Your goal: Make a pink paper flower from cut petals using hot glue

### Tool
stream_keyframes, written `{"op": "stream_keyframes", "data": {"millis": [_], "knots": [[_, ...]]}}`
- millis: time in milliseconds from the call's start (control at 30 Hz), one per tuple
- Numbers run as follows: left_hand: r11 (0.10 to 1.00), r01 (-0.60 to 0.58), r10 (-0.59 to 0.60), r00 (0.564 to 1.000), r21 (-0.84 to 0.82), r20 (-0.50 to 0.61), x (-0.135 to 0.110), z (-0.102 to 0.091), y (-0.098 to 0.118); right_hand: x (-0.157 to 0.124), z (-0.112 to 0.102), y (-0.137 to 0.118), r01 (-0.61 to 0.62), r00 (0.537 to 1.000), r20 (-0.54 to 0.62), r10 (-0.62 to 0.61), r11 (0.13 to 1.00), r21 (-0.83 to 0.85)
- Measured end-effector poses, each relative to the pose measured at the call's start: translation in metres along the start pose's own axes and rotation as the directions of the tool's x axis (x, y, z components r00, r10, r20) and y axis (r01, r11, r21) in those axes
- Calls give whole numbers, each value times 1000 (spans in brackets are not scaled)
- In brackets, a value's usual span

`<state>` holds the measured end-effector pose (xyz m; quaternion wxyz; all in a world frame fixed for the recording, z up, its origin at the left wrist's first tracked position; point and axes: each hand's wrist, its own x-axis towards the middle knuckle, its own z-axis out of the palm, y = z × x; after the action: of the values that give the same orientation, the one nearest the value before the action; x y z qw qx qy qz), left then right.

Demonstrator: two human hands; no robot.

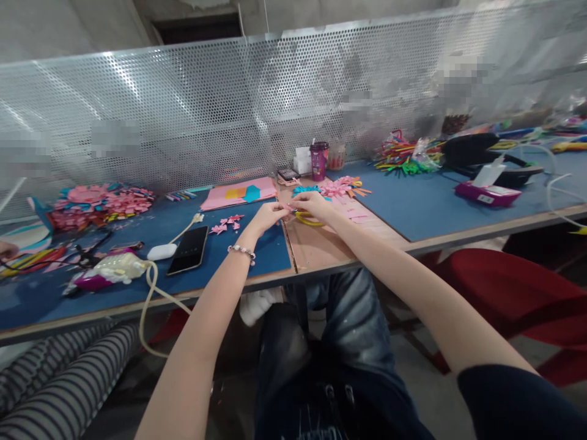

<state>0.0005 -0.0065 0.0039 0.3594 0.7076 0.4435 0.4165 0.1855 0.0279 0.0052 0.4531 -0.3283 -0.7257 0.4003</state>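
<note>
Left hand [269, 216] beside right hand [313, 203], purple cup [320, 171], print [316, 157] illegible

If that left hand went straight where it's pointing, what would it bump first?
Most likely the right hand: the left hand points toward it from very close. Whether they touch, or pinch something tiny between them, I can't tell.

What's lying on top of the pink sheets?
On the pink sheets lie an orange piece and a blue piece; whatever is directly beneath those pieces is covered.
</note>
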Motion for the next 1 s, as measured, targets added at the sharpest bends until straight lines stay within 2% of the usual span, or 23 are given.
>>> {"op": "stream_keyframes", "data": {"millis": [200, 467, 733, 867, 1000], "knots": [[997, 50, -46, 997, -61, 58, -2, -2, 1, -2, 1, -4, 70, 997, 30, -68, 995, -74], [983, 99, -94, 995, -152, 42, -2, -3, 3, 2, 0, -2, 250, 968, 36, -250, 924, -289], [969, 109, -120, 992, -224, -35, -2, -1, 3, 5, 7, 4, 376, 902, 33, -430, 744, -552], [959, 123, -138, 990, -254, -40, -3, -1, 5, 4, 8, 6, 438, 867, 121, -483, 624, -647], [948, 118, -133, 991, -296, -31, -2, -2, 5, 0, 6, 6, 477, 848, 214, -484, 526, -704]]}}
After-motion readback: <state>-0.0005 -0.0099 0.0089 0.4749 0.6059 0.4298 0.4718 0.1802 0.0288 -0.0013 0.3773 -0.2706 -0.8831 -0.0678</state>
